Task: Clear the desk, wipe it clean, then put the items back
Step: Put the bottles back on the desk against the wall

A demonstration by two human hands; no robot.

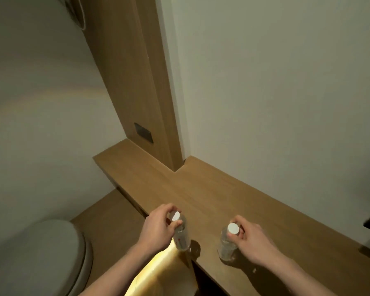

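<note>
At the near edge of the wooden desk (233, 195), two bare forearms come in from the bottom of the view. On the left, the left hand (157, 227) holds the neck of a clear plastic bottle (181, 237) just under its white cap (176, 216); the fingers are curled narrowly around it. This bottle stands at the very front edge of the desk, and I cannot tell if its bottom fully touches the surface. To the right, the right hand (251, 240) grips a second clear bottle (226, 245) in the same way, its fingers closed around the neck below the white cap (233, 228). This second bottle stands upright on the desk, a little farther in from the edge. The two bottles are near each other but apart.

Below the desk edge, between the arms, a bright yellow strip of light (156, 270) shows. At the near left, part of a pale rounded seat (51, 253) is visible.

Farther away, the desk top is bare wood and meets the white wall (276, 92) at the right. At the far left, a wooden panel (135, 82) rises from the desk, with a dark socket plate (143, 132) on it.
</note>
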